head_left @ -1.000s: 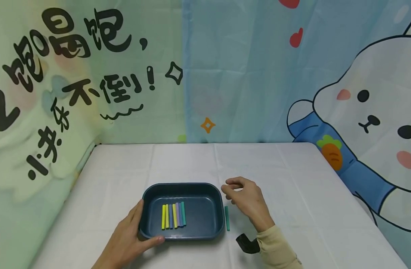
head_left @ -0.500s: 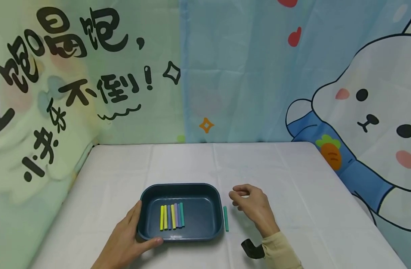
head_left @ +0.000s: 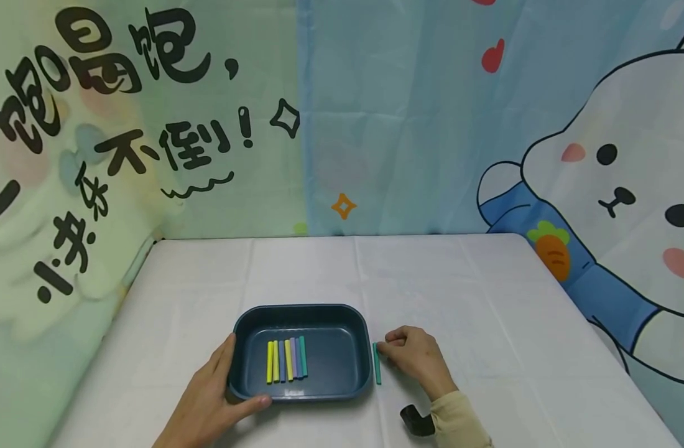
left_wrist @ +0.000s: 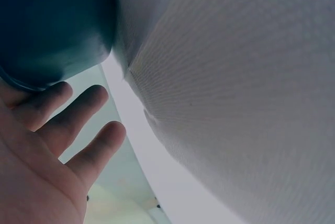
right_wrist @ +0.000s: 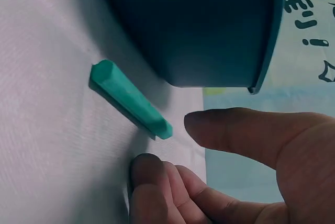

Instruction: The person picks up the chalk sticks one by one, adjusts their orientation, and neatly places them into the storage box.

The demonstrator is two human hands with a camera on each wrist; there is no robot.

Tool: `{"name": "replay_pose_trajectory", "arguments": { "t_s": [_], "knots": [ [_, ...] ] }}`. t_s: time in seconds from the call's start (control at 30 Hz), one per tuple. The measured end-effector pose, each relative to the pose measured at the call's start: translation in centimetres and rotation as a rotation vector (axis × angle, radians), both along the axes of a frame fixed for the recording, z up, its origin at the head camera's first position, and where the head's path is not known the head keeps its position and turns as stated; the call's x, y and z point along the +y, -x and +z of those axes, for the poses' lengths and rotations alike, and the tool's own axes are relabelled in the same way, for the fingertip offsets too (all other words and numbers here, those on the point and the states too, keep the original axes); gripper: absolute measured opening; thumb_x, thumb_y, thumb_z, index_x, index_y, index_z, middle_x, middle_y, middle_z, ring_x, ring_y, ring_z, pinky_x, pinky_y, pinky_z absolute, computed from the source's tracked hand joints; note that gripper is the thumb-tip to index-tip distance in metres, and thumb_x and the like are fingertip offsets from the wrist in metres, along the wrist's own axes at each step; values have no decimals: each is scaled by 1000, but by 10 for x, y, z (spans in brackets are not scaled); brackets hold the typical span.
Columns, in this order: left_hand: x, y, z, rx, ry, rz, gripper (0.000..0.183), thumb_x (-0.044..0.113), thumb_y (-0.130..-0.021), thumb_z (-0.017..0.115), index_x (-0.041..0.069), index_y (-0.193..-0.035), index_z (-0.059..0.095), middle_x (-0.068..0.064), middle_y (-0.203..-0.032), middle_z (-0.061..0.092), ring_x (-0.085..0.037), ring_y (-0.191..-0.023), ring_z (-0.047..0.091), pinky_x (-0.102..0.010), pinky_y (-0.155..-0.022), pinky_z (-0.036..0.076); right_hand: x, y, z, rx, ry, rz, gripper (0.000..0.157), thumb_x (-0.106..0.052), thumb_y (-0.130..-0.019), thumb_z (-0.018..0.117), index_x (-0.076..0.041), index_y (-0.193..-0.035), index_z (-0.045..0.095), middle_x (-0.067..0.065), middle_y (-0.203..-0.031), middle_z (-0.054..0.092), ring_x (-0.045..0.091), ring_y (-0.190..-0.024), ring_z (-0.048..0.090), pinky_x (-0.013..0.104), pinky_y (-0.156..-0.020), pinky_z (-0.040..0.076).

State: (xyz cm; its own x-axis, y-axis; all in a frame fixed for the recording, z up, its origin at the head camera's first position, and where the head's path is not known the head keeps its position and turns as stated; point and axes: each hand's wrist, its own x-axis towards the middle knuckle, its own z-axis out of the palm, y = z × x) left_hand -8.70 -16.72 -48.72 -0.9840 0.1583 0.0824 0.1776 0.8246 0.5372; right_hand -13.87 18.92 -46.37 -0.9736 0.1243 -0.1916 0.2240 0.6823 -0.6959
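A dark blue rectangular tray (head_left: 336, 358) stands on the table, with several thin coloured sticks (head_left: 279, 362) in yellow, blue, purple and green side by side inside. My left hand (head_left: 207, 395) rests at its near left corner, fingers along the left wall and thumb on the front rim. In the left wrist view three fingers (left_wrist: 73, 124) reach out fairly straight. Just outside the tray's right wall lies a teal green stick (right_wrist: 131, 101), faceted like chalk. My right hand (head_left: 417, 358) is at its far end; the right wrist view shows thumb and forefinger parted, with a gap to the stick.
A white cloth (head_left: 443, 298) covers the table under the tray. Behind it hangs a printed curtain (head_left: 409, 143) with lettering and a cartoon animal. A black piece (head_left: 417, 422) sits by my right sleeve (head_left: 459, 420).
My right hand has drawn back from the tray's far right corner, then come down to the teal green stick. My left hand and the tray stay nearly as they were.
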Motion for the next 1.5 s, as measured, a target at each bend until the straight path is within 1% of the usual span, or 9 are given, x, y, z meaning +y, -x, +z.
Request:
{"name": "replay_pose_trajectory", "arguments": {
  "t_s": [0.1,0.2,0.4,0.5,0.67,0.77,0.93,1.23,1.5],
  "knots": [
    [0,0,0,-10,1,2,125,79,-74,71,3,-161,23,-19,-159,36,-38,-137,46,-56,-106,45,-1,-1,-2,6,-18,7,28,-25,-86,78,-1,-100,73,0,-85,73,14,-74,64,38,-74,53],
    [0,0,0,-8,0,0,125,78,-74,71,3,-161,23,-19,-159,36,-38,-137,46,-56,-107,45,-2,0,-3,10,-29,10,25,-24,-85,79,-2,-96,73,0,-83,73,15,-75,64,38,-73,54],
    [-1,1,0,8,0,-5,124,77,-74,72,2,-160,23,-21,-158,38,-39,-136,47,-55,-106,45,-7,3,-6,-4,-67,27,20,-23,-80,80,-5,-87,72,-2,-79,69,16,-73,61,33,-65,51],
    [-1,1,0,6,2,-6,125,77,-74,72,2,-160,23,-21,-158,37,-39,-137,47,-55,-106,45,-10,5,-5,6,-91,33,18,-22,-80,80,-6,-84,73,-1,-78,67,18,-73,60,33,-63,50],
    [-1,2,1,1,-2,-5,125,76,-74,73,0,-160,23,-22,-158,37,-40,-137,46,-56,-107,44,-15,7,-4,47,-122,51,16,-21,-81,79,-6,-83,75,-1,-77,68,19,-73,61,37,-67,53],
    [-1,2,1,1,-3,-6,125,76,-74,72,0,-160,23,-22,-158,37,-41,-137,46,-57,-107,44,-16,7,-3,46,-125,44,15,-20,-81,79,-6,-83,75,-2,-76,68,18,-73,62,37,-68,54],
    [-1,3,0,6,-4,-7,124,76,-75,72,1,-160,23,-21,-158,37,-40,-136,47,-57,-106,44,-13,6,-4,35,-95,31,15,-19,-81,78,-5,-86,75,-2,-79,71,18,-75,62,35,-66,53],
    [0,3,-1,1,-4,3,125,77,-74,72,2,-161,22,-22,-158,36,-41,-137,46,-57,-107,44,-4,8,-7,15,-38,-1,19,-22,-79,77,-6,-90,76,-1,-81,73,16,-75,63,34,-67,51],
    [-1,2,-2,9,-12,4,123,75,-74,73,2,-160,24,-20,-158,38,-39,-137,47,-56,-106,45,1,8,-8,-26,102,-50,22,-19,-82,76,-2,-96,74,0,-75,73,14,-66,66,31,-66,51]
  ]
}}
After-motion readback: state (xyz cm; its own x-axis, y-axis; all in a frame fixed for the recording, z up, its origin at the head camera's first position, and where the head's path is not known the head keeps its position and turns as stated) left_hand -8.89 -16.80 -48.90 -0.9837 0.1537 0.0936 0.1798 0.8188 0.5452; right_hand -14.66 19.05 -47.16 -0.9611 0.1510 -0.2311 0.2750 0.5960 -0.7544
